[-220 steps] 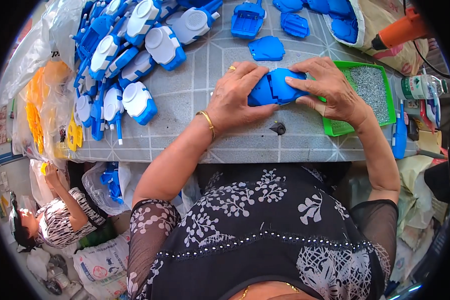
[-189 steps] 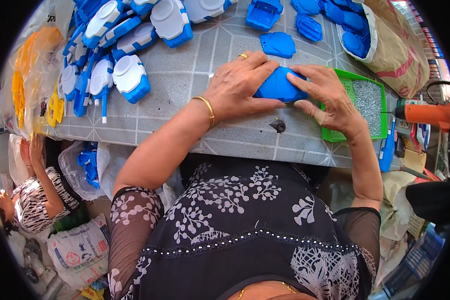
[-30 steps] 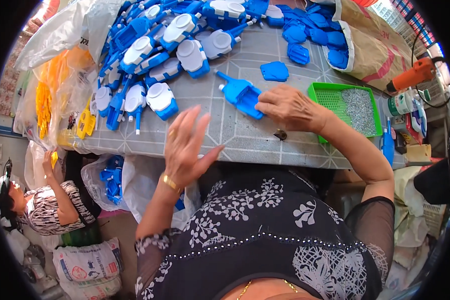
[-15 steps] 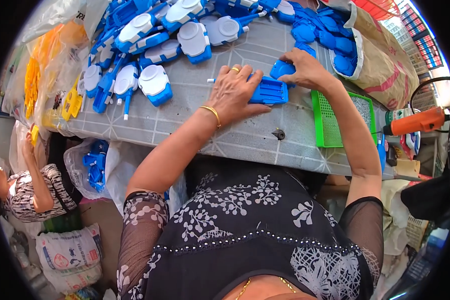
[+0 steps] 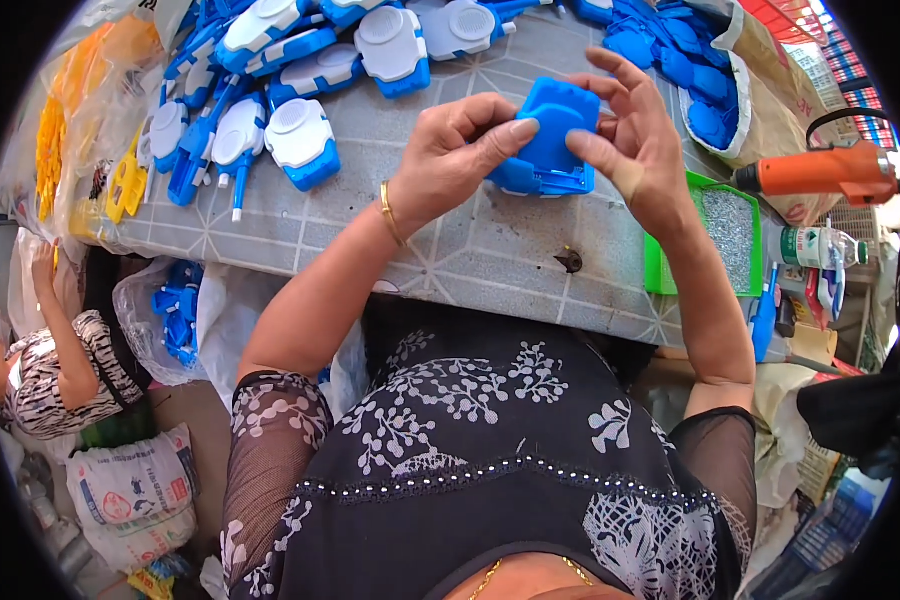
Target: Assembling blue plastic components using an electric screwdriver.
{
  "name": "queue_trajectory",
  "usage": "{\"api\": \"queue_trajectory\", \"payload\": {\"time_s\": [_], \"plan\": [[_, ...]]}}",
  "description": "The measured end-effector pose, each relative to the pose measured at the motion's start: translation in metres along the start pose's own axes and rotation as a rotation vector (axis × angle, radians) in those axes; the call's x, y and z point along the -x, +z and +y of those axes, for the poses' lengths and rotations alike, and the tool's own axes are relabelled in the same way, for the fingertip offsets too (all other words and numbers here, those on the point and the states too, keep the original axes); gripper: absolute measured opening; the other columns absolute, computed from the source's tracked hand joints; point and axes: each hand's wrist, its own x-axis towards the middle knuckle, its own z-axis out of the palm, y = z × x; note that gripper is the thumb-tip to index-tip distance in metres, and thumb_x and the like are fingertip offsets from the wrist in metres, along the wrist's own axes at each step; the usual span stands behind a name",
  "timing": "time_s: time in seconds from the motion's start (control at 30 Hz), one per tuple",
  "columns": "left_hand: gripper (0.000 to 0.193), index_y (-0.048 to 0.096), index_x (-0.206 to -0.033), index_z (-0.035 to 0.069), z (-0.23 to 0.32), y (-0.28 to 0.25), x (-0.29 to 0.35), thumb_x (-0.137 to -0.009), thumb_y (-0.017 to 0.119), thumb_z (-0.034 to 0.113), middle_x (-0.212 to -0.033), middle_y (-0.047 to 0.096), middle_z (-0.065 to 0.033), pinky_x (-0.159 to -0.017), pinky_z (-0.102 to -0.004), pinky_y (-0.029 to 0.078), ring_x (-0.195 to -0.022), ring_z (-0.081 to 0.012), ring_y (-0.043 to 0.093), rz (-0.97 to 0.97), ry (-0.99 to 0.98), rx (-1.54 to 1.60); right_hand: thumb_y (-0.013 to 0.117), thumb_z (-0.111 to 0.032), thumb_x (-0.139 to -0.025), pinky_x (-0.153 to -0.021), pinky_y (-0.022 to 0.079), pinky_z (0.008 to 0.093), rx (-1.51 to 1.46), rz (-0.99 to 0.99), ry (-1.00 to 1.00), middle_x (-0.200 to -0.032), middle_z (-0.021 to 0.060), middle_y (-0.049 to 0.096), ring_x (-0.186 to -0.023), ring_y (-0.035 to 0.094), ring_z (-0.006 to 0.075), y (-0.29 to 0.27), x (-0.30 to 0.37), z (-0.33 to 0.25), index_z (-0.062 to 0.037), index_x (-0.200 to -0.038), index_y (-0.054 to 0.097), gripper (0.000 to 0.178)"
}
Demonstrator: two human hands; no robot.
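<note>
Above the table a blue plastic cover [image 5: 550, 120] is tilted up over a blue open casing [image 5: 570, 182], whose slotted end shows below it. At the cover's left edge, my left hand [image 5: 460, 150] is closed, thumb pressed on it; its other fingertips are partly hidden behind. From the right, my right hand [image 5: 642, 160] holds the cover with its thumb on the edge, index and other fingers raised behind. Whether the cover and casing are joined, I cannot tell. A small dark pointed piece [image 5: 568, 260] lies on the table nearer me.
Blue-and-white plastic units [image 5: 303, 140] are piled at the far left. A paper sack [image 5: 770, 85] of blue covers stands far right. A green tray [image 5: 653, 265] of small metal parts and an orange electric screwdriver [image 5: 820, 172] are at right. A person [image 5: 65, 370] sits at left.
The right hand has brought the blue cover from the table over to the casing. My left hand has turned from lying over the casing to gripping at the cover's left edge.
</note>
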Motion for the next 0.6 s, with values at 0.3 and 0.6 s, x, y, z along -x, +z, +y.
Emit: {"api": "queue_trajectory", "payload": {"time_s": [0.3,0.6], "plan": [[0.028,0.075,-0.101,0.004,0.009,-0.014,0.004,-0.097,0.075,0.031,-0.079,0.062,0.0041,-0.062,-0.0213,0.043,-0.073,-0.0034,0.053,-0.292,-0.161,0.271,0.082,-0.004,-0.078,-0.108,0.051,0.0449,0.826,-0.521,-0.465,-0.157,0.0168,0.045,-0.139,0.05,0.0389,-0.013,0.013,-0.03,-0.0156,-0.145,0.055,0.074],[0.033,0.075,-0.107,0.003,0.009,-0.014,0.0,-0.097,0.074,0.034,-0.083,0.064,0.0026,-0.066,-0.0229,0.048,-0.074,-0.0064,0.057,-0.293,-0.235,0.203,0.088,-0.019,-0.076,-0.085,0.062,0.0394,0.997,-0.349,-0.737,-0.132,0.0145,0.062,-0.106,0.069,0.0325,-0.02,0.024,-0.01,-0.0148,-0.139,0.061,0.069]]}}
